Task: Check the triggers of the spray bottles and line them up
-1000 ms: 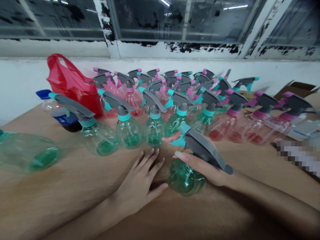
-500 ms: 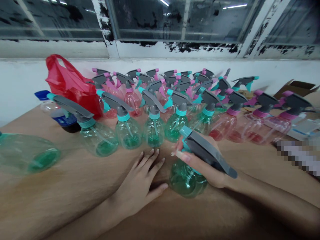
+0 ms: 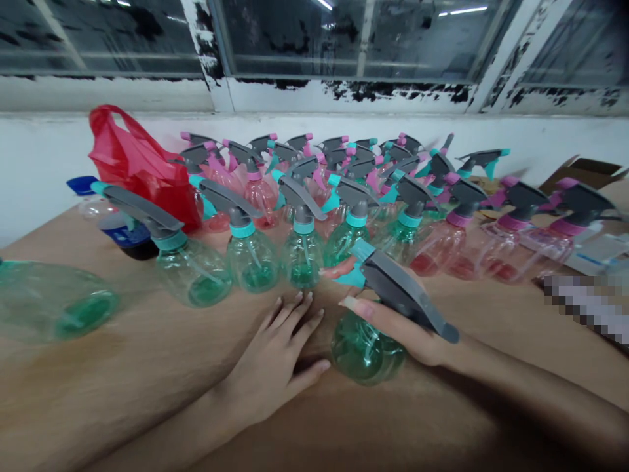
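My right hand (image 3: 400, 321) is wrapped round the neck of a green spray bottle (image 3: 366, 351) with a grey and turquoise trigger head. One finger reaches forward along the turquoise trigger (image 3: 351, 278), and the thumb lies across the near side. The bottle leans slightly, close to the table top. To its left, my left hand (image 3: 280, 357) rests palm down on the wooden table (image 3: 162, 387), fingers spread, holding nothing. Just past its fingertips stand a clear-green spray bottle (image 3: 303, 259) and another green one (image 3: 253, 262).
Rows of spray bottles with pink or turquoise heads fill the back, including a pink one (image 3: 442, 246). At left are a green bottle (image 3: 54, 301), a red plastic bag (image 3: 142, 174) and a dark drink bottle (image 3: 128, 233). A cardboard box (image 3: 582, 177) sits at right.
My right forefinger has stretched forward off the squeezed trigger, which now stands out from the head. The held bottle has shifted slightly. My left hand has not moved.
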The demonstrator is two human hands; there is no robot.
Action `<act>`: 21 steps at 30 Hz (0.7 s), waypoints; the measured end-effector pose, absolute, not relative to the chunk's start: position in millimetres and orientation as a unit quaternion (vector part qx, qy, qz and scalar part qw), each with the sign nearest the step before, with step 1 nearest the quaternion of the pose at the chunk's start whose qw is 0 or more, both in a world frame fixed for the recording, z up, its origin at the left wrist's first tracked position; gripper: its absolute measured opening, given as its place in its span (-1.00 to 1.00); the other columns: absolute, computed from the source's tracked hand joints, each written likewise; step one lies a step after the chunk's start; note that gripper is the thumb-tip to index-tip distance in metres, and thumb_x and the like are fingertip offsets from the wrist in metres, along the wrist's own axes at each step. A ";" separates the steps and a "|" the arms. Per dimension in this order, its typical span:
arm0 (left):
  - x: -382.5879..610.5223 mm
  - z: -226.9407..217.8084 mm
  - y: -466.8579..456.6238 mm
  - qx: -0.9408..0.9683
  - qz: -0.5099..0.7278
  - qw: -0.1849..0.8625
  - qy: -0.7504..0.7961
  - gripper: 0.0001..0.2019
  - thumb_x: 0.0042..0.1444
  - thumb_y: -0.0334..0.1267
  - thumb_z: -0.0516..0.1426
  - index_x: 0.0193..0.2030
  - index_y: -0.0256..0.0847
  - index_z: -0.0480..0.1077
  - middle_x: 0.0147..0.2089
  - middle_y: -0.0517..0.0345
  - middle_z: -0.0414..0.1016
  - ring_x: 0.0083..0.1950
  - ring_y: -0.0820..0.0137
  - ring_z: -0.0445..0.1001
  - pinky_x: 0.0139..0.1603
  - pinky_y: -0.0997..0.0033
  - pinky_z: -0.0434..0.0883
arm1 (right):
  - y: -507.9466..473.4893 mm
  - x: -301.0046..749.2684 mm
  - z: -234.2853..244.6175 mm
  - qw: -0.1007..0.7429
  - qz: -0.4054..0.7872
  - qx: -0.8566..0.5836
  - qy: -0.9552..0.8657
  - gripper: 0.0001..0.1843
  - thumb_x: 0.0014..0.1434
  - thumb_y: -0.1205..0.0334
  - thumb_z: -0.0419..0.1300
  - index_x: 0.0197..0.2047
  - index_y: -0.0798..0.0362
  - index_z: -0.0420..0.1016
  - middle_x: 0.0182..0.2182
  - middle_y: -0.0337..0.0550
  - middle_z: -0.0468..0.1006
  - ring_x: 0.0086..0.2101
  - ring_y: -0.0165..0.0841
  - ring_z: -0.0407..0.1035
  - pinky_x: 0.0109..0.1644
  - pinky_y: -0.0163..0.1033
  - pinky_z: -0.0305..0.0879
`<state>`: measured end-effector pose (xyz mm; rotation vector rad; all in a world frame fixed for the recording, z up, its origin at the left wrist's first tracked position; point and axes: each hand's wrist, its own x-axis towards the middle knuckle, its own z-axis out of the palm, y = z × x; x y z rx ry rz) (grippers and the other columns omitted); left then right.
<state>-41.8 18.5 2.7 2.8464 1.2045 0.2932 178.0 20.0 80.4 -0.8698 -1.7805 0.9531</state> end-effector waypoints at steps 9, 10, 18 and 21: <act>-43.4 1.8 17.9 0.918 0.095 0.010 0.384 -0.36 0.26 0.12 0.00 0.33 -0.26 0.10 0.35 -0.12 0.13 0.38 0.09 0.01 0.32 -0.02 0.02 | 20.9 178.1 79.3 0.446 0.384 -0.344 -0.732 -0.74 0.14 0.17 0.20 -0.08 -0.03 0.37 -0.30 -0.21 0.49 -0.44 -0.40 0.43 -0.36 -0.26 0.43; -43.0 2.7 17.7 0.918 0.091 0.009 0.385 -0.37 0.26 0.11 0.00 0.33 -0.26 0.10 0.36 -0.12 0.12 0.38 0.09 0.00 0.32 -0.02 0.02 | 20.7 178.4 79.4 0.444 0.385 -0.344 -0.732 -0.74 0.14 0.16 0.20 -0.08 -0.04 0.37 -0.30 -0.21 0.48 -0.44 -0.39 0.43 -0.36 -0.27 0.43; -42.1 2.3 19.0 0.920 0.096 0.006 0.380 -0.38 0.27 0.11 0.00 0.32 -0.27 0.12 0.35 -0.11 0.13 0.38 0.10 0.01 0.32 -0.01 0.02 | 20.1 178.6 81.0 0.448 0.384 -0.347 -0.729 -0.75 0.13 0.17 0.21 -0.09 -0.02 0.38 -0.32 -0.20 0.48 -0.46 -0.40 0.43 -0.40 -0.27 0.43; -43.1 0.6 19.5 0.919 0.097 0.005 0.383 -0.37 0.26 0.12 0.00 0.33 -0.26 0.10 0.35 -0.11 0.13 0.38 0.11 0.01 0.32 -0.01 0.03 | 20.5 177.7 80.6 0.453 0.384 -0.340 -0.730 -0.75 0.12 0.19 0.21 -0.10 0.00 0.39 -0.30 -0.19 0.49 -0.46 -0.41 0.43 -0.39 -0.28 0.44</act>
